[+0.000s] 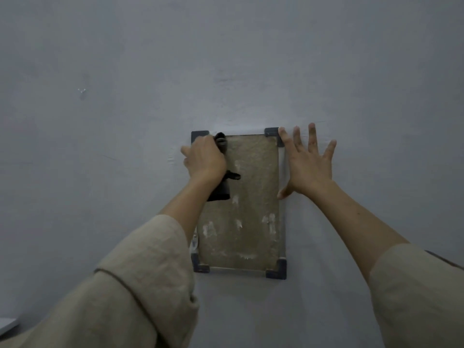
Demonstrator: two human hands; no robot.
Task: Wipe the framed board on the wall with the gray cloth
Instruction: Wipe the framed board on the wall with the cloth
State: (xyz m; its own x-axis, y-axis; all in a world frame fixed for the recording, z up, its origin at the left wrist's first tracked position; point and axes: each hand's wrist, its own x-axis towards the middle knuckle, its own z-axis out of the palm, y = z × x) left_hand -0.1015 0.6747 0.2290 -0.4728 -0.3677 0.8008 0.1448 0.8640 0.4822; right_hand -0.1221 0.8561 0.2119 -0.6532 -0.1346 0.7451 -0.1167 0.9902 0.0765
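A framed board point(253, 197) hangs upright on the wall, with a brownish speckled face, pale smears low down and dark blue corner pieces. My left hand point(203, 159) grips a dark gray cloth point(221, 187) and presses it against the board's upper left corner; part of the cloth sticks out above the fingers and part hangs below the wrist. My right hand point(306, 164) lies flat with its fingers spread on the wall, touching the board's upper right edge.
The pale gray wall point(125, 121) fills the view, with a small mark or hook point(81, 91) at the upper left. A white edge point(7, 324) shows at the bottom left. A small clear clip point(195, 241) sits by the board's lower left side.
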